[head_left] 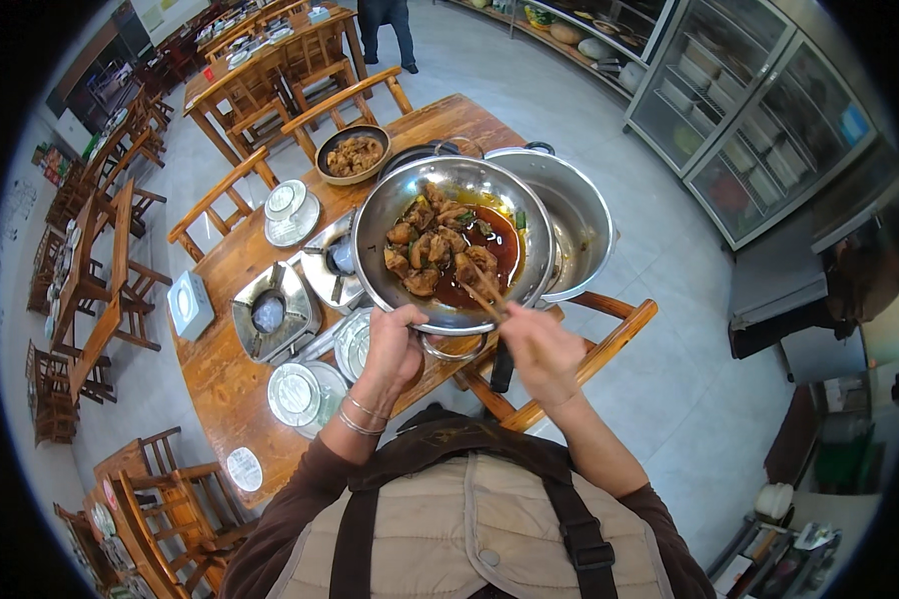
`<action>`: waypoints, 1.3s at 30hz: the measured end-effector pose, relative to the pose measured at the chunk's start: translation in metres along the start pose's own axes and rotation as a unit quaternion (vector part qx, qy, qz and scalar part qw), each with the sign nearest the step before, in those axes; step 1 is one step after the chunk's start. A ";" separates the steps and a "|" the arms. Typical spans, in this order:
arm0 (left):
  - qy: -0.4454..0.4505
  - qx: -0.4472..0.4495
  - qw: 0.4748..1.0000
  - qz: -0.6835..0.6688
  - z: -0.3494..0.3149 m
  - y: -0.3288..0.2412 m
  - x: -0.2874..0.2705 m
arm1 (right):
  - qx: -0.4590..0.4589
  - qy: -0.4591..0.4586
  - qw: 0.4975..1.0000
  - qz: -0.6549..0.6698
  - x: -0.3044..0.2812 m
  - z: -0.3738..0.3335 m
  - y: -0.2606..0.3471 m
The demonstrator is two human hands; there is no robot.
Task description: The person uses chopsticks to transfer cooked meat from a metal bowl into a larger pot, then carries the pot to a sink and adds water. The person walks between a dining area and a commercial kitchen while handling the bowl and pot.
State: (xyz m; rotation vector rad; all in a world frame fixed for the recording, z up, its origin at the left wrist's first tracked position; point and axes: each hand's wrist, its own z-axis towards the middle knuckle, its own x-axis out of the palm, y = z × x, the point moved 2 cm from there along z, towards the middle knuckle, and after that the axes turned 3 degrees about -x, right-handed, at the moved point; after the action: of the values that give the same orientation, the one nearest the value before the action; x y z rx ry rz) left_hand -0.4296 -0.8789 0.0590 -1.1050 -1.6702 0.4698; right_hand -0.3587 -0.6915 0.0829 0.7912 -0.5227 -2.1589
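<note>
A wide steel bowl (375,225) holds chunks of browned meat (430,245) in dark reddish-brown oily sauce, with bits of green. My left hand (397,344) grips its near rim, thumb on top. In my right hand (544,349), closed and slightly blurred, is a pair of wooden chopsticks (486,299). Their tips touch a meat chunk at the right of the pile. The bowl tilts a little, with sauce pooled to the right. Behind its right side a large steel pot (586,225) is partly hidden. A black handle (502,367) shows under the bowl's near edge.
On the wooden table (215,374) are a pan of meat (355,155), two portable gas stoves (275,311), wrapped tableware sets (310,394) and a tissue box (190,304). A wooden chair (609,344) stands close at right. Glass-door cabinets (739,110) line the far right; a person (385,30) stands at the back.
</note>
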 end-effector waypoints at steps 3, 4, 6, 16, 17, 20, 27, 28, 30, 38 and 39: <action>0.012 0.002 1.000 -0.003 -0.001 -0.001 0.004 | 0.290 -0.142 0.919 0.225 0.001 -0.010 -0.026; 0.011 0.001 1.000 0.001 0.000 0.001 0.002 | 0.335 -0.176 0.892 0.247 -0.002 -0.007 -0.032; 0.009 0.003 1.000 0.009 0.002 0.004 0.000 | 0.387 -0.214 0.847 0.294 -0.002 -0.007 -0.042; -0.004 0.009 1.000 0.020 0.004 0.007 -0.001 | 0.474 -0.307 0.727 0.392 -0.008 -0.015 -0.073; -0.001 0.011 1.000 0.019 0.004 0.008 -0.001 | 0.480 -0.313 0.717 0.398 -0.009 -0.015 -0.074; 0.001 0.012 1.000 0.023 0.005 0.006 -0.001 | 0.501 -0.319 0.693 0.408 -0.011 -0.015 -0.075; 0.020 0.008 1.000 0.019 0.004 0.002 0.004 | 0.496 -0.357 0.649 0.453 -0.020 -0.016 -0.093; 0.019 0.014 1.000 0.021 0.004 0.002 0.003 | 0.490 -0.365 0.648 0.455 -0.024 -0.014 -0.096; 0.015 0.026 0.999 0.025 0.006 0.003 0.001 | 0.479 -0.379 0.646 0.458 -0.033 -0.003 -0.096; -0.006 0.029 0.999 0.017 0.007 0.004 -0.007 | 0.367 -0.431 0.734 0.375 -0.068 0.025 -0.118; -0.004 0.032 0.999 0.015 0.007 0.004 -0.007 | 0.378 -0.395 0.766 0.339 -0.070 0.026 -0.121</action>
State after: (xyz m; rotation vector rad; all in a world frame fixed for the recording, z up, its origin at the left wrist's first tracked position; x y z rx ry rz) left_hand -0.4337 -0.8812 0.0494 -1.0840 -1.6368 0.5445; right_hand -0.4028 -0.5591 0.0565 -0.0547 -1.8703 -1.4373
